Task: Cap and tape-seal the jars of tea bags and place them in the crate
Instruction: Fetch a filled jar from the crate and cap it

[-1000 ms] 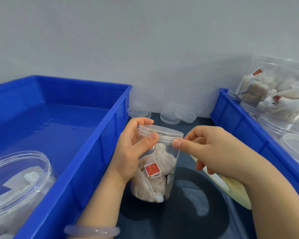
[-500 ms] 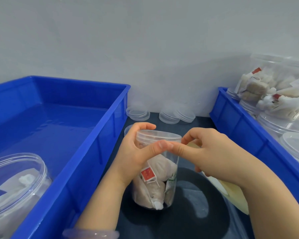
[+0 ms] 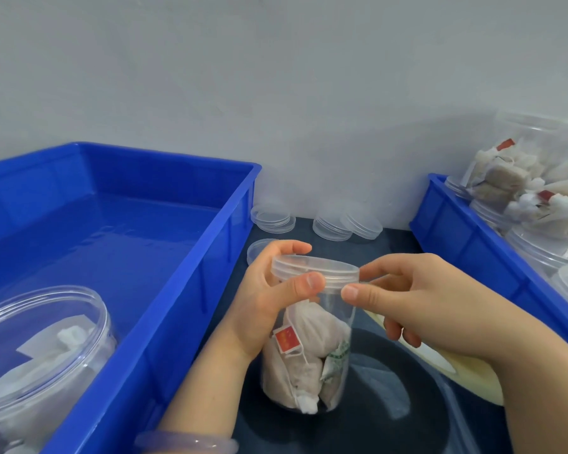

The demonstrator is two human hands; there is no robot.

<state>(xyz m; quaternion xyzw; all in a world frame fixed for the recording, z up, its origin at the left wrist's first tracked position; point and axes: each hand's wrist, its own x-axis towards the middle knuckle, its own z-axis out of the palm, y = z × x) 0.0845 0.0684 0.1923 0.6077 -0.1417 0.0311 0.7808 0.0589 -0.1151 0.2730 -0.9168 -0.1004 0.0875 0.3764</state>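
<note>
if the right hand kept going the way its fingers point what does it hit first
Probably the jar's lid; the right hand's fingers sit at its rim, the left hand's thumb just beyond.

Wall [image 3: 276, 77]: plain, pale grey-white, matt finish, filling the field from 9 o'clock through 12 to 3 o'clock. A broad, soft-edged shadow [image 3: 391, 152] lies on it toward 2 o'clock. The wall meets a dark table [image 3: 397, 239] along a straight joint near centre. Table surface: near-black and glossy, with pale curved reflections toward 5 o'clock. Lighting: even, diffuse and cool in tone.
</note>
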